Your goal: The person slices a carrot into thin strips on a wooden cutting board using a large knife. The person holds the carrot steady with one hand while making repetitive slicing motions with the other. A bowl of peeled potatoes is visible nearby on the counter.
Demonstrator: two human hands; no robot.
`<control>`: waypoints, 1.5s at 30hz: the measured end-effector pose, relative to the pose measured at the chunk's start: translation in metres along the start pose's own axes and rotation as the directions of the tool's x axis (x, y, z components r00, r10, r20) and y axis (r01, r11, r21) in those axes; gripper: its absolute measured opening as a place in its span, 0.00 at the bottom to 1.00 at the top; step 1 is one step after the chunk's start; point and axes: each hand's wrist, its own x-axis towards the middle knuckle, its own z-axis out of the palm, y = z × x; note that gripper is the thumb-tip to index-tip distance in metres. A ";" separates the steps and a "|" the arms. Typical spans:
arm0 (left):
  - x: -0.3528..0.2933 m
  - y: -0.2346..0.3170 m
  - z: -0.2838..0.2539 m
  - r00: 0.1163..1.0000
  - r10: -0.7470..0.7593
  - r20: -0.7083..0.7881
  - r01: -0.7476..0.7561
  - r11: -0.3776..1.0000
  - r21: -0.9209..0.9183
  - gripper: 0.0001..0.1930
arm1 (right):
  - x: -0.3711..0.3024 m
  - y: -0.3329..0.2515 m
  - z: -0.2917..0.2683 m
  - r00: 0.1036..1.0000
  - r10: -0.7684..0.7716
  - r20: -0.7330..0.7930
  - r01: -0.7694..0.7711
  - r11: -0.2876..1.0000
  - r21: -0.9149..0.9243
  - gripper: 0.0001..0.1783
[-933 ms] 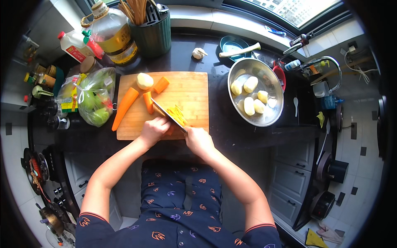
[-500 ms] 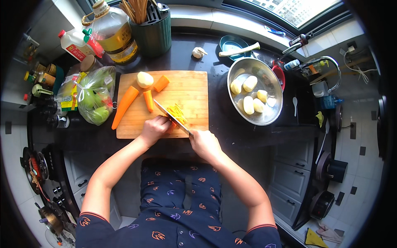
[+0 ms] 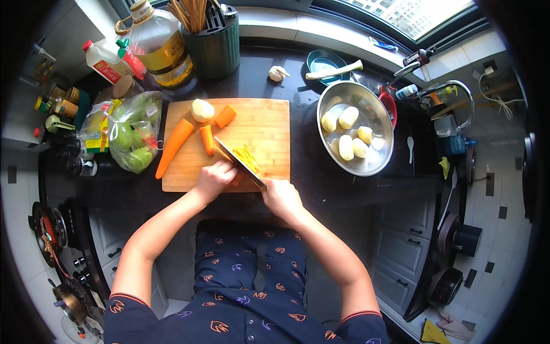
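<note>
On the wooden cutting board (image 3: 269,117) my right hand (image 3: 282,196) is closed round the handle of a kitchen knife (image 3: 236,159). Its blade points away and to the left, lying against the cut carrot. My left hand (image 3: 216,179), fingers curled, presses a piece of carrot (image 3: 235,180) to the board, close beside the blade; the hand hides much of that piece. Thin carrot shreds (image 3: 247,157) lie just right of the knife. Farther back on the board are a long carrot piece (image 3: 175,148), two shorter carrot chunks (image 3: 226,116) and a peeled potato (image 3: 202,110).
Right of the board stands a steel bowl (image 3: 366,163) with several peeled potatoes. Garlic (image 3: 278,73) and a teal dish (image 3: 321,59) with a peeler-like pale stick across it lie behind. A bag of green vegetables (image 3: 134,137), an oil jug (image 3: 160,46) and a utensil holder (image 3: 220,51) stand left and back.
The knife blade has shifted slightly at the carrot, and its angle has changed a little. Both hands stay almost in place, and the whole view has moved slightly.
</note>
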 end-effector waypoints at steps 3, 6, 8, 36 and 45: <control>0.003 -0.001 -0.002 0.999 0.017 -0.027 -0.017 1.000 0.014 0.08 | -0.002 -0.001 -0.006 1.000 0.009 0.016 -0.009 1.000 0.023 0.11; 0.002 0.000 0.002 0.999 0.013 -0.040 -0.012 0.999 0.044 0.07 | -0.008 -0.001 -0.012 1.000 -0.001 0.024 0.000 0.999 0.045 0.12; 0.001 0.000 0.002 1.000 0.007 -0.030 -0.005 0.998 0.061 0.07 | -0.009 -0.004 -0.020 0.998 0.016 0.061 -0.018 1.000 0.019 0.12; -0.013 -0.008 -0.011 0.988 -0.048 0.143 0.050 0.999 -0.011 0.09 | -0.006 -0.009 -0.003 1.000 0.026 -0.006 -0.026 0.999 0.043 0.12; -0.014 -0.006 -0.011 0.992 -0.056 0.116 0.059 0.998 -0.019 0.08 | -0.019 -0.013 -0.023 1.000 0.019 0.002 -0.019 0.999 0.040 0.12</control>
